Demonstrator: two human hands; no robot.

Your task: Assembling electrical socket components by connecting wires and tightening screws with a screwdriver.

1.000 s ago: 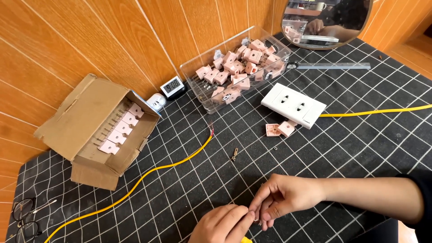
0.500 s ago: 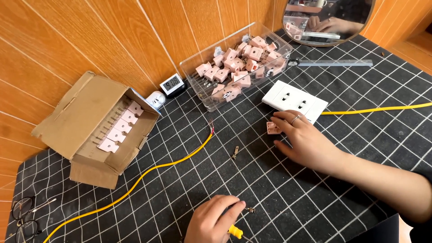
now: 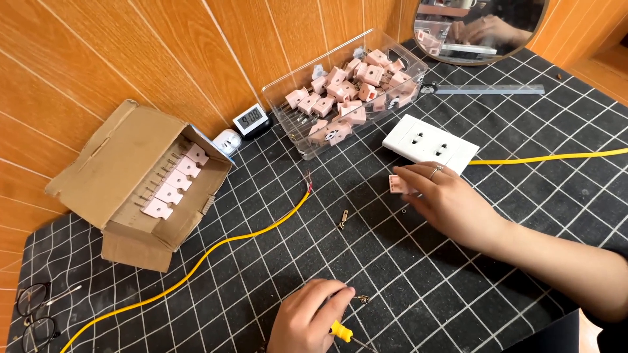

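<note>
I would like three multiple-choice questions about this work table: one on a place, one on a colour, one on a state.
1. Where is the right hand?
A. inside the cardboard box
B. at a small pink part beside the white socket plate
C. on the eyeglasses

2. What colour is the long cable across the mat?
A. yellow
B. blue
C. green

3. How is the cardboard box?
A. taped shut
B. crushed flat
C. open, lying on its side with pink plugs in rows

Answers:
1 B: its fingertips touch the pink part next to the white socket plate.
2 A: the cable is yellow, with bare wire at its end.
3 C: the flap is open and the pink plugs show.
</note>
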